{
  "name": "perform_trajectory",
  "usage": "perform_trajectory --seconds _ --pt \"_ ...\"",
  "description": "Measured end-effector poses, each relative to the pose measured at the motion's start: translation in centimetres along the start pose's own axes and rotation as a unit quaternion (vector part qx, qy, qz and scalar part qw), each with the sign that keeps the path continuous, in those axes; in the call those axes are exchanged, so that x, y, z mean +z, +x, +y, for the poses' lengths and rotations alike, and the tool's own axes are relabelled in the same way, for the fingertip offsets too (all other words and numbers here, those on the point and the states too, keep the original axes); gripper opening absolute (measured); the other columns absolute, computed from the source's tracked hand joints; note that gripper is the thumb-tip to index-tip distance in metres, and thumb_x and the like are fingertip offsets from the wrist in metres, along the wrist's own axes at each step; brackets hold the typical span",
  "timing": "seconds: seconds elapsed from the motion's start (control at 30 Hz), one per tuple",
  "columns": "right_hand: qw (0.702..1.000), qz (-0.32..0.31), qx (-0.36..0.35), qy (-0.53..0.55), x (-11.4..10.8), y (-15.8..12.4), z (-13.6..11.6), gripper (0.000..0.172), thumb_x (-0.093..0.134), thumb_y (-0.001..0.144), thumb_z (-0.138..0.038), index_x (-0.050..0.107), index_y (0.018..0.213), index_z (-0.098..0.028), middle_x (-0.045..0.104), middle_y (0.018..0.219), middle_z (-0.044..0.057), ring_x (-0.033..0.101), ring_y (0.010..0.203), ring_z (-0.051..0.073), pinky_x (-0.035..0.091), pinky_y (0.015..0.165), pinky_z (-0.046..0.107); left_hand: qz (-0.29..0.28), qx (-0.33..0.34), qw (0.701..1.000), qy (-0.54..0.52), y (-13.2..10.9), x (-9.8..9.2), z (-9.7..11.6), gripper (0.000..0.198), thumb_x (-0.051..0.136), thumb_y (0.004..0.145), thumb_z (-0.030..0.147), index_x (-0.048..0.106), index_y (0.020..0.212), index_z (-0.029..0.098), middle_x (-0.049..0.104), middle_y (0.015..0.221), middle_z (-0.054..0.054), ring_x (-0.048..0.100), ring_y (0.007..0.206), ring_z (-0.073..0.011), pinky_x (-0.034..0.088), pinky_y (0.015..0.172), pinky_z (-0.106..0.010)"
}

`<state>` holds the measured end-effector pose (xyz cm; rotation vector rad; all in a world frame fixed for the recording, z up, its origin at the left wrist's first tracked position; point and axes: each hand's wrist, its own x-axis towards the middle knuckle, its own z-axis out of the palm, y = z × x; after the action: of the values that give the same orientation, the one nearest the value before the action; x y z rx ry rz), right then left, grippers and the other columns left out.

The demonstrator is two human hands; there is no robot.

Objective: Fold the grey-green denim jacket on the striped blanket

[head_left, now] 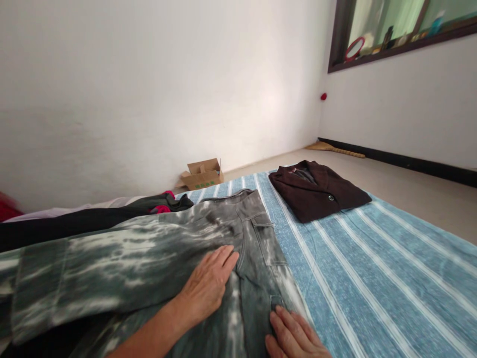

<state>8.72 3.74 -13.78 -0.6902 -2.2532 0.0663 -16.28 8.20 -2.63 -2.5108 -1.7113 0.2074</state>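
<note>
A pair of grey, bleach-washed jeans (141, 258) lies spread flat on a blue striped sheet (372, 278). My left hand (208, 283) rests flat on the seat of the jeans, fingers stretched out together. At the bottom edge my right hand (294, 335) lies flat on the jeans' near edge by a back pocket, fingers extended and partly cut off by the frame. Neither hand holds anything.
A folded dark brown jacket (318, 191) lies on the sheet at the far right. Dark and red clothes (160, 204) are piled behind the jeans. A small cardboard box (203, 174) stands by the white wall. A broom (335, 148) lies along the floor.
</note>
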Motion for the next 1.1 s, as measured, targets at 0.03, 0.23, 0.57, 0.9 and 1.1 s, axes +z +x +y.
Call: perform_trajectory --seconds 0.03,0.23,0.57,0.9,1.1 --pt "1.000 0.002 -0.006 -0.012 0.0 0.0 0.0 0.022 0.054 0.089 -0.021 0.062 0.109 -0.029 0.068 0.112 -0.003 0.064 0.102 0.019 0.053 0.088 0.029 -0.007 -0.006 1.000 0.014 -0.1 0.4 0.0 0.075 0.049 0.063 0.002 0.045 0.135 0.023 0.043 0.143 -0.010 0.038 0.132 -0.0241 0.033 0.107 -0.040" --pt "0.996 0.020 -0.047 -0.068 0.0 0.0 0.1 0.021 0.054 0.089 -0.022 0.062 0.107 -0.029 0.067 0.114 -0.004 0.064 0.103 0.018 0.055 0.085 0.026 0.006 -0.032 0.995 0.092 0.8 0.5 -0.7 0.054 0.038 0.079 0.001 0.055 0.125 0.022 0.062 0.116 -0.010 0.056 0.104 -0.0230 0.047 0.088 -0.033" --pt "0.992 0.047 -0.044 -0.105 0.3 0.2 -0.4 0.017 0.050 0.091 -0.023 0.062 0.103 -0.027 0.070 0.109 -0.003 0.065 0.102 0.016 0.052 0.091 0.027 -0.032 -0.042 0.988 0.143 0.9 -0.8 -0.2 0.048 0.037 0.082 0.001 0.059 0.119 0.020 0.063 0.109 -0.009 0.055 0.103 -0.0249 0.051 0.080 -0.034" --pt "0.966 0.206 -0.023 -0.152 3.8 0.2 -1.3 0.006 0.058 0.087 -0.027 0.059 0.088 -0.022 0.071 0.101 0.000 0.054 0.118 0.020 0.034 0.110 0.040 -0.065 -0.061 0.987 0.134 1.2 -0.9 -0.6 0.055 0.027 0.083 -0.001 0.054 0.129 0.014 0.054 0.133 -0.014 0.053 0.118 -0.0258 0.046 0.093 -0.041" --pt "0.959 0.241 -0.010 -0.148 3.2 0.9 -1.4 0.005 0.055 0.088 -0.026 0.059 0.086 -0.023 0.072 0.096 -0.001 0.056 0.116 0.018 0.035 0.109 0.038 -0.169 -0.103 0.974 0.112 1.2 -2.9 0.5 0.060 0.030 0.077 -0.003 0.051 0.132 0.011 0.053 0.134 -0.017 0.054 0.118 -0.0291 0.046 0.092 -0.043"
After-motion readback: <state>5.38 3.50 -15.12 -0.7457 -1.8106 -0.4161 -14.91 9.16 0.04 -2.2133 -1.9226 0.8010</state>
